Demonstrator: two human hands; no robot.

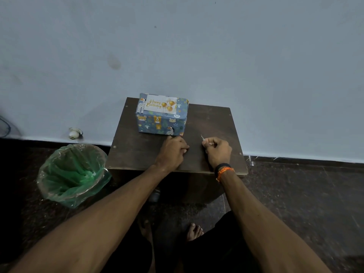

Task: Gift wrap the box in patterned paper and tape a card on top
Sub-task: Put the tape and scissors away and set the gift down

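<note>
Wrapped box [161, 120] sits at 12 o'clock on the table [212, 123], card [160, 104] on top; likely light and rigid, glossy paper slick, so take it by opposite side faces, not the card; left hand [173, 151] curled just beside its near edge, contents hidden; right hand [217, 150] at 3 o'clock pinches a small scrap [202, 138], too small to identify; tape on the card not discernible.

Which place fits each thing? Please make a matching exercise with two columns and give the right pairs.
Things:
1. card
2. wrapped box
3. bin with green liner
4. orange thread band

Places:
A. on the floor, left of the table
B. on the right wrist
C. on top of the box
D. on the table's far edge, near the wall

Pairs: 1-C, 2-D, 3-A, 4-B
</note>
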